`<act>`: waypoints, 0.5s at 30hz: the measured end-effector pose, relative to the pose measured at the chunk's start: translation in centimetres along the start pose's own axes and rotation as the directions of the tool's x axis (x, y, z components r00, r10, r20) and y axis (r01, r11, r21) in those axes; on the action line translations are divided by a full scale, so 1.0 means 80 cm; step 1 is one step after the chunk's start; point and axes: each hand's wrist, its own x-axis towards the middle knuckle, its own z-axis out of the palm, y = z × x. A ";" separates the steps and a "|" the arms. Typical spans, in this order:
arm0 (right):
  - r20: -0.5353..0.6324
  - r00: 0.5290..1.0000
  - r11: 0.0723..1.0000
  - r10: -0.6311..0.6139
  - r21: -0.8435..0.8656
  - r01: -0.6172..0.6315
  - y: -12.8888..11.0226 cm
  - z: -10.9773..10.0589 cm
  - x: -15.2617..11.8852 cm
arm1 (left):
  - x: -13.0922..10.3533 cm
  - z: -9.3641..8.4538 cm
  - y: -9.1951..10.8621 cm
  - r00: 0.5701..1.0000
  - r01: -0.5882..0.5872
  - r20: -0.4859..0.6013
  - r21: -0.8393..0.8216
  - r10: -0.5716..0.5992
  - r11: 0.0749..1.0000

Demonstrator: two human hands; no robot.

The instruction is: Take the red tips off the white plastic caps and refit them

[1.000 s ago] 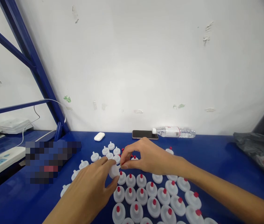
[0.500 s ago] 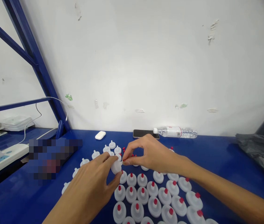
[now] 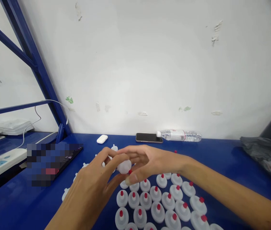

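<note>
My left hand point(image 3: 89, 182) pinches a round translucent white nozzle cap point(image 3: 124, 166) between thumb and fingers, above the blue table. A small red tip point(image 3: 130, 172) shows at its lower right. My right hand point(image 3: 147, 163) is close beside it, its curved fingers passing behind and its thumb below. The thumb and fingers stand apart; whether they touch the nozzle cap is hard to see. Below the hands stand rows of white nozzle caps with red tips point(image 3: 145, 200). Left of them, partly behind my left hand, are white nozzle caps without red tips point(image 3: 65, 193).
At the wall lie a white case point(image 3: 102, 139), a phone point(image 3: 149, 138) and a plastic bottle point(image 3: 178, 135). A partly blurred screen point(image 3: 70, 156) and a power strip point(image 3: 3, 162) are at the left. A dark plastic bag point(image 3: 264, 156) lies at the right.
The right fingers have parted from their pinch at the nozzle and spread around the held nozzle cap. That nozzle cap has turned and shifted slightly up and right; a red tip now shows beside it.
</note>
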 end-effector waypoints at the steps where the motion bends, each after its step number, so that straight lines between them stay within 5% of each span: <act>1: 0.031 0.999 0.999 -0.018 0.036 0.017 -0.002 0.003 0.000 | -0.001 0.001 0.000 0.999 -0.022 -0.044 -0.002 0.021 1.000; 4: -0.010 0.997 0.994 -0.078 0.082 0.078 -0.005 0.007 0.000 | -0.003 0.001 0.000 0.976 -0.096 -0.196 0.013 0.097 0.995; 8: -0.253 0.965 0.997 -0.073 -0.016 0.071 0.002 -0.010 0.004 | -0.005 -0.002 -0.001 0.912 -0.067 -0.401 0.077 0.092 0.995; 15: -0.530 0.847 0.999 -0.042 -0.018 0.039 0.031 -0.057 0.010 | -0.011 -0.014 -0.002 0.859 -0.171 -0.475 0.088 0.192 0.981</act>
